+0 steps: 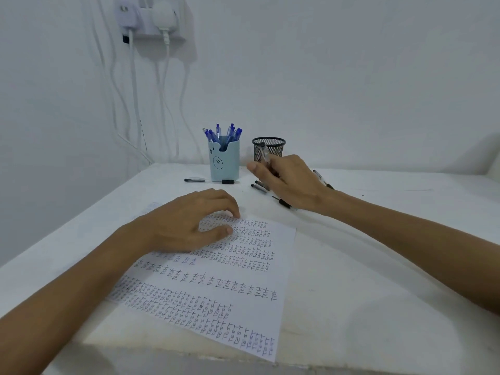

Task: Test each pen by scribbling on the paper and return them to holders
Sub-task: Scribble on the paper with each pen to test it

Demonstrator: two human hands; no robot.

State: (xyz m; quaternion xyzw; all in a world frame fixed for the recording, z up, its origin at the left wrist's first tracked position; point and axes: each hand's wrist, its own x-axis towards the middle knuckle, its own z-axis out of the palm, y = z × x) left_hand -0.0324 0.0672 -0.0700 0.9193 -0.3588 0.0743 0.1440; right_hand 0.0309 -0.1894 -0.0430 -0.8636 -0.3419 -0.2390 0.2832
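Note:
A white paper (216,282) covered in rows of handwritten scribbles lies on the table. My left hand (186,223) rests on its upper left part, fingers bent with their tips on the sheet. My right hand (286,182) grips a clear black pen (264,152), raised just in front of the black mesh holder (269,148). A light blue holder (224,161) with a bear face stands left of it and holds several blue pens (223,132). Several black pens (259,186) lie loose on the table under and beside my right hand.
One more black pen (208,181) lies in front of the blue holder. A wall socket block (151,20) with white cables (135,104) hangs at the back left. The white table (378,266) ends at a front edge near the paper's bottom.

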